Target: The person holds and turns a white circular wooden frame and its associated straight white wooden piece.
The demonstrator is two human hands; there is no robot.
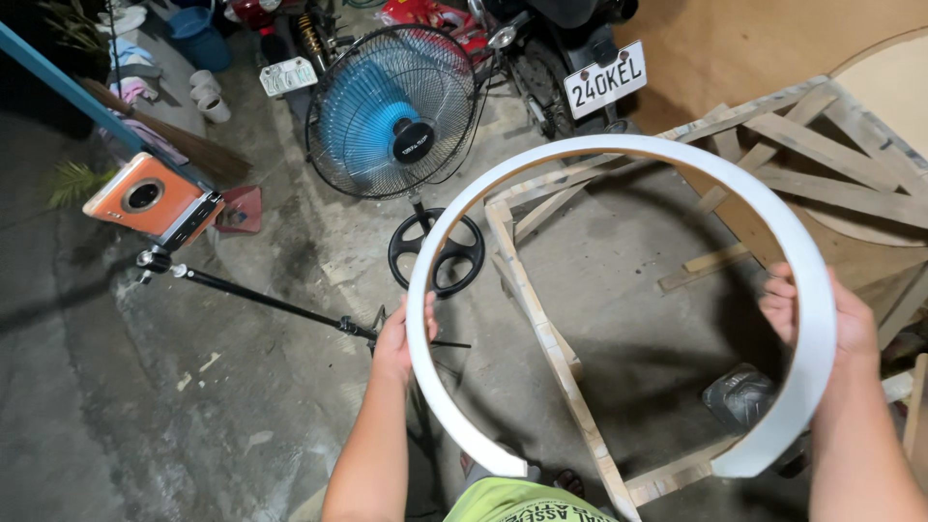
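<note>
I hold a white hoop (619, 145) in front of me, a thin flat band bent into an open ring, smooth and matte, with its two cut ends (503, 462) down near my waist and a gap between them. My left hand (401, 338) grips the left side, thumb curled over the inner edge, fingers wrapped behind the band. My right hand (831, 324) clasps the right side the same way, fingers folded round the inner face and palm on the outside. Both grips are closed on the band.

Below the hoop stands a rough frame (551, 338) of pale wood slats, nailed at angles, its near rail running down between my arms. Beyond it sits a fan (396, 116) with a black wire cage, blue blades and a round black base (437, 253). A black tripod pole (261, 302) slants across the grey concrete floor (145, 425) on the left, carrying an orange phone (150, 198). The floor is stained and bare on my left, so there is open room that side; the right is crowded by slats and a curved wooden panel (889, 87).
</note>
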